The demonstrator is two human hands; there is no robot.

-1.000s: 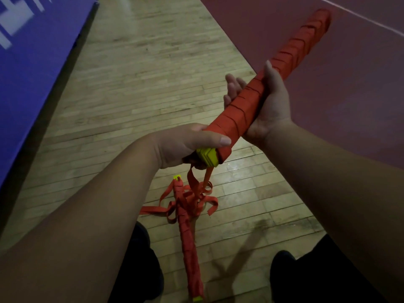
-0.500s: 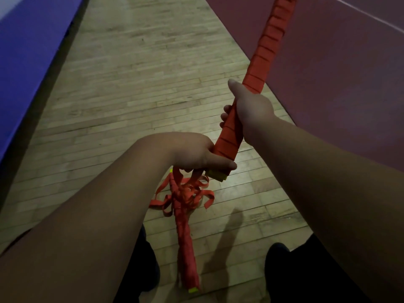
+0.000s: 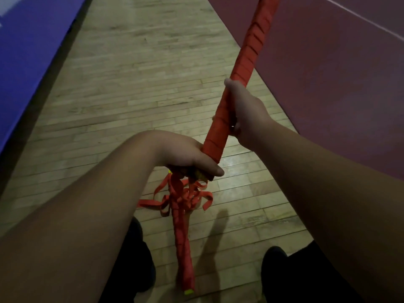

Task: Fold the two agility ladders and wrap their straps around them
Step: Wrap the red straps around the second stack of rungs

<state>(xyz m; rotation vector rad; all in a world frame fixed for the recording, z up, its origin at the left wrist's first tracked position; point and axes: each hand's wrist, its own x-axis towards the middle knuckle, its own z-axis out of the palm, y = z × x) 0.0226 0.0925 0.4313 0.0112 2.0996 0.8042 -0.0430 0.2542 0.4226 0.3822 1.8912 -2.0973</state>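
Orange-red webbing: the strap is wound in close spiral turns round the held ladder bundle (image 3: 247, 55), which rises tilted from the lower hand up and to the right, out past the top edge.
Left hand (image 3: 190, 158): clenched round the bundle's lower end, thumb laid across it, just above the yellow rung ends (image 3: 200, 174).
Right hand (image 3: 244, 110): wrapped round the bundle further up; its fingertips are hidden behind the roll.
Second ladder bundle (image 3: 182, 237): lies on the wooden floor (image 3: 131, 84) between the person's dark-clad legs (image 3: 284, 276), a yellow tip at its near end.
Loose straps (image 3: 185, 195): a limp tangle under the left hand, over the far end of the floor bundle; which ladder they belong to I cannot tell.
Handling: likely light, with stiff flat rungs inside and soft webbing outside. The wrap gives a sure grip, but the stack may fan apart if squeezed loosely.
Where to hold: round the wrapped body, one hand near the end where the strap runs free, to keep tension.
Containers: none shows here.
Surroundings: a blue mat (image 3: 26, 51) at left, dark red court surface (image 3: 328, 84) at right.
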